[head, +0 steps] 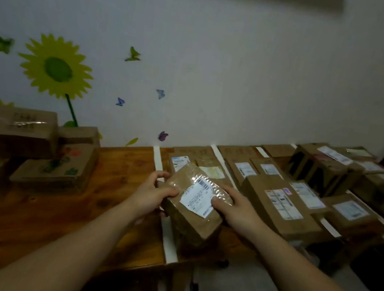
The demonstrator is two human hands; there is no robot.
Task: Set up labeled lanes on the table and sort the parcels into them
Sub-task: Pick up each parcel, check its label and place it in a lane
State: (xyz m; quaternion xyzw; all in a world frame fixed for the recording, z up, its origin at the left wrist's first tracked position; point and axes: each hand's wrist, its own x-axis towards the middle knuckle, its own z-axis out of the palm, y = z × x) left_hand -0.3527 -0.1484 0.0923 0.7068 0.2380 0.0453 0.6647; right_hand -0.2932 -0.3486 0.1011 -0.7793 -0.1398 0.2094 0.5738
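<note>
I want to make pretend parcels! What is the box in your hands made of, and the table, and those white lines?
The held parcel looks like matte brown cardboard, with shiny clear tape glinting over its white paper label. The table seems varnished wood: orange-brown with grain and knots. The white strips look like paper or tape; can't tell which.

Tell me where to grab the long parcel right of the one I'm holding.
Probably its near end, coming from the table's front edge, a hand on each long side. The long parcel lies flat with that end free, while a neighbouring parcel crowds its right side. Left hand and right hand are busy holding the small parcel.
</note>
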